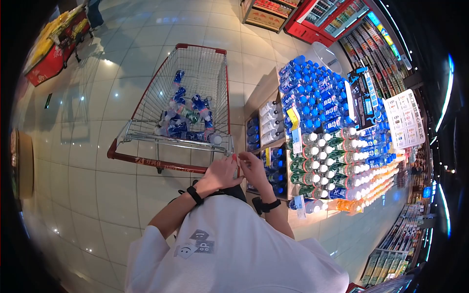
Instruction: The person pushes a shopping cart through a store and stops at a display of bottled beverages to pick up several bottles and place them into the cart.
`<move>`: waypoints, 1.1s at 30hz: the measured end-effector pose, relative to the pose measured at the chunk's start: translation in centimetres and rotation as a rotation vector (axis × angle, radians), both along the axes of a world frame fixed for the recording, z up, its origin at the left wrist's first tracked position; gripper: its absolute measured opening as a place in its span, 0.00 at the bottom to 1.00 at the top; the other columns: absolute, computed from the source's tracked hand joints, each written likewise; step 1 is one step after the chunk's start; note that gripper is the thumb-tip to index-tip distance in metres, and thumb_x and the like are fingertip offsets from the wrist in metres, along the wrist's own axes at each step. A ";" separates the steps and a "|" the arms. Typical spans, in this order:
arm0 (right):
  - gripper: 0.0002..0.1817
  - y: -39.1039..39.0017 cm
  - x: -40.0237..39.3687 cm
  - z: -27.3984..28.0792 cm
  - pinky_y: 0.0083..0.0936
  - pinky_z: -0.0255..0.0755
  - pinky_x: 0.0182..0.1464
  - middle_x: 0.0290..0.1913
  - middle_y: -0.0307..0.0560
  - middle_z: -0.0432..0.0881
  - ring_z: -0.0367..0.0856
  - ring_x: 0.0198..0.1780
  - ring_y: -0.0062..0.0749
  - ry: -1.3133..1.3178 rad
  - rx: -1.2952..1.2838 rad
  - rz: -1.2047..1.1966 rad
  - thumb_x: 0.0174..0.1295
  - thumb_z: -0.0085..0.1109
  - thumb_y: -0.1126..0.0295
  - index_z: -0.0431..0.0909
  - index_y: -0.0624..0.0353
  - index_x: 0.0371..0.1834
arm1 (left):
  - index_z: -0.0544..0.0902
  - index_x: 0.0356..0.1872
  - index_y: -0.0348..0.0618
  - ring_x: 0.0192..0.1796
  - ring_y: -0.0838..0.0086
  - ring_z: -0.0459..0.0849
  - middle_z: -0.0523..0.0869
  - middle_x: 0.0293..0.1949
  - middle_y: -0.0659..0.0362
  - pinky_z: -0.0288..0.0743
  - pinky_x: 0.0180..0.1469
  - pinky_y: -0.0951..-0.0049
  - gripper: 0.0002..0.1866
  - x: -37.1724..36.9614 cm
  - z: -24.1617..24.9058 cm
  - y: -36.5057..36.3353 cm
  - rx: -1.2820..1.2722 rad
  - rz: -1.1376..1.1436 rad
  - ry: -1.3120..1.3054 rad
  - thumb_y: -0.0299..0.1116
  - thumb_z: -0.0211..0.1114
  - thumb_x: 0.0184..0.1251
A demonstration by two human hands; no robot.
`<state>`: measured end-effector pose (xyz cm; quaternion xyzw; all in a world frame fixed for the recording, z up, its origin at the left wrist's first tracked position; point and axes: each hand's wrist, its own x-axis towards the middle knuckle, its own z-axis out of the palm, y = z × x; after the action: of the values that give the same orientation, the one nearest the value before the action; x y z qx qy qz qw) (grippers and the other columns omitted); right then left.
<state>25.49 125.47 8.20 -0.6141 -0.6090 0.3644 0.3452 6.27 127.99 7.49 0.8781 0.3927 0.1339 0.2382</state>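
My left hand point(223, 173) is at the right end of the shopping cart's red push handle point(171, 166), its fingers closed. Beside it, my right hand point(252, 168) has its fingers curled in toward the left fingertips. A small red piece shows between the two hands; I cannot tell what they hold. In front stands the wire shopping cart point(228, 93), with several drink bottles lying loose in it. Most have blue labels, like one bottle point(179, 76) at the far end; a clear bottle with a white cap point(207, 137) lies near the handle.
To the right, a display holds blue-capped bottles point(312, 83), green bottles with white caps point(308, 166) and orange drinks point(354, 204). Lower shelves point(270, 122) face the cart. Red coolers point(322, 22) stand at the back right, a red promotional stand point(49, 68) at far left.
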 end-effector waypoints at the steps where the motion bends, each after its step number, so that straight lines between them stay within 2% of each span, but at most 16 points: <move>1: 0.16 -0.3 0.7 -0.3 0.36 0.86 0.57 0.54 0.56 0.93 0.94 0.55 0.45 0.002 0.000 -0.010 0.76 0.67 0.73 0.84 0.65 0.63 | 0.84 0.60 0.27 0.53 0.48 0.91 0.90 0.51 0.41 0.88 0.54 0.53 0.41 0.0 0.0 0.0 0.000 -0.010 0.002 0.62 0.73 0.66; 3: 0.15 -1.1 2.4 -1.0 0.34 0.86 0.56 0.53 0.56 0.93 0.94 0.54 0.42 -0.034 -0.004 -0.029 0.75 0.68 0.74 0.86 0.65 0.61 | 0.86 0.45 0.33 0.49 0.50 0.90 0.89 0.45 0.44 0.87 0.48 0.53 0.32 0.0 0.0 -0.1 0.021 0.016 -0.071 0.59 0.75 0.65; 5: 0.14 -2.0 3.8 0.8 0.32 0.86 0.53 0.49 0.55 0.94 0.95 0.51 0.39 -0.068 -0.013 -0.118 0.73 0.68 0.76 0.87 0.65 0.59 | 0.86 0.44 0.33 0.48 0.50 0.90 0.88 0.44 0.45 0.87 0.48 0.53 0.31 -0.2 0.7 0.0 -0.003 -0.001 -0.072 0.58 0.76 0.65; 7: 0.14 -3.0 6.4 0.9 0.33 0.87 0.49 0.48 0.55 0.94 0.94 0.46 0.41 -0.155 0.066 -0.197 0.70 0.67 0.78 0.87 0.65 0.58 | 0.86 0.42 0.34 0.48 0.50 0.90 0.88 0.43 0.46 0.86 0.48 0.52 0.30 -0.3 1.2 0.3 -0.026 -0.027 -0.075 0.58 0.77 0.65; 8: 0.12 -3.6 8.5 -0.1 0.30 0.86 0.46 0.44 0.53 0.94 0.92 0.41 0.36 -0.202 0.108 -0.252 0.70 0.66 0.79 0.88 0.65 0.55 | 0.86 0.42 0.34 0.48 0.50 0.90 0.88 0.43 0.45 0.87 0.48 0.53 0.29 -0.3 1.2 0.3 -0.026 -0.016 -0.074 0.57 0.76 0.65; 9: 0.10 -4.1 9.1 1.9 0.30 0.85 0.46 0.42 0.50 0.93 0.91 0.39 0.31 -0.160 0.083 -0.337 0.70 0.66 0.79 0.88 0.66 0.52 | 0.87 0.43 0.34 0.48 0.50 0.91 0.89 0.43 0.45 0.87 0.48 0.54 0.29 -0.2 1.3 0.3 -0.027 -0.008 -0.074 0.57 0.76 0.66; 13: 0.08 -7.3 15.4 4.2 0.28 0.84 0.47 0.39 0.47 0.92 0.90 0.39 0.25 -0.276 0.055 -0.671 0.74 0.63 0.77 0.88 0.64 0.51 | 0.87 0.42 0.35 0.47 0.51 0.91 0.88 0.41 0.47 0.87 0.46 0.54 0.28 0.2 1.8 0.5 -0.045 -0.033 -0.044 0.56 0.76 0.65; 15: 0.09 -9.2 18.4 4.9 0.33 0.84 0.47 0.36 0.52 0.93 0.91 0.38 0.31 -0.406 0.078 -0.826 0.73 0.66 0.72 0.88 0.65 0.50 | 0.86 0.42 0.36 0.46 0.51 0.90 0.87 0.42 0.48 0.85 0.46 0.53 0.27 0.2 1.8 0.4 -0.018 0.007 -0.033 0.55 0.77 0.64; 20: 0.13 -14.5 24.9 3.3 0.45 0.87 0.49 0.40 0.60 0.94 0.95 0.43 0.55 -0.758 0.024 -1.041 0.65 0.69 0.68 0.89 0.66 0.48 | 0.84 0.39 0.38 0.44 0.51 0.89 0.85 0.39 0.49 0.84 0.43 0.53 0.23 0.1 1.6 0.6 0.027 -0.005 -0.099 0.52 0.77 0.65; 21: 0.17 -14.9 25.0 3.9 0.48 0.84 0.59 0.49 0.63 0.92 0.92 0.53 0.61 -0.748 -0.105 -1.078 0.61 0.76 0.69 0.88 0.65 0.52 | 0.84 0.39 0.38 0.44 0.51 0.89 0.85 0.39 0.49 0.84 0.43 0.53 0.23 0.0 1.6 0.6 0.026 -0.017 -0.091 0.52 0.77 0.65; 23: 0.18 -15.7 24.8 4.0 0.48 0.82 0.62 0.50 0.62 0.91 0.89 0.57 0.62 -0.787 -0.062 -1.105 0.61 0.77 0.69 0.88 0.64 0.53 | 0.84 0.37 0.38 0.44 0.51 0.89 0.86 0.40 0.49 0.84 0.42 0.53 0.23 0.1 1.5 0.6 0.039 -0.011 -0.089 0.52 0.78 0.65; 24: 0.25 -16.0 24.8 4.0 0.49 0.80 0.64 0.56 0.64 0.88 0.86 0.61 0.63 -0.760 -0.123 -1.097 0.60 0.77 0.70 0.84 0.62 0.61 | 0.84 0.37 0.38 0.44 0.51 0.89 0.86 0.40 0.49 0.84 0.42 0.53 0.23 0.0 1.5 0.6 0.037 -0.017 -0.085 0.52 0.78 0.65; 25: 0.25 -16.1 24.7 3.7 0.49 0.80 0.64 0.56 0.64 0.88 0.86 0.61 0.63 -0.759 -0.128 -1.100 0.60 0.77 0.70 0.84 0.62 0.61 | 0.84 0.36 0.39 0.44 0.51 0.89 0.85 0.40 0.49 0.84 0.42 0.53 0.23 0.1 1.5 0.6 0.035 -0.016 -0.084 0.52 0.78 0.65; 28: 0.41 -16.2 24.2 3.4 0.53 0.78 0.69 0.69 0.69 0.78 0.80 0.68 0.68 -0.759 -0.042 -1.142 0.58 0.79 0.70 0.72 0.61 0.77 | 0.84 0.35 0.39 0.43 0.51 0.89 0.85 0.39 0.49 0.84 0.42 0.52 0.23 0.1 1.6 0.5 0.029 -0.013 -0.070 0.52 0.77 0.65; 31: 0.43 -15.9 23.8 3.5 0.54 0.77 0.70 0.69 0.68 0.78 0.79 0.68 0.69 -0.894 0.093 -1.213 0.56 0.80 0.69 0.72 0.61 0.77 | 0.84 0.36 0.39 0.43 0.51 0.89 0.85 0.39 0.49 0.84 0.42 0.52 0.23 0.2 1.8 0.6 0.020 -0.008 -0.060 0.52 0.77 0.65; 33: 0.41 -16.5 24.7 2.7 0.54 0.76 0.70 0.69 0.68 0.78 0.79 0.67 0.68 -0.905 0.066 -1.255 0.55 0.81 0.67 0.75 0.62 0.74 | 0.84 0.36 0.39 0.42 0.51 0.89 0.85 0.39 0.50 0.84 0.42 0.53 0.23 0.2 1.7 0.5 0.014 -0.004 -0.060 0.52 0.77 0.65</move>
<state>50.19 109.01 10.88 -0.9226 -0.2396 -0.2043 0.2227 6.47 128.51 9.23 0.8761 0.3826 0.1625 0.2441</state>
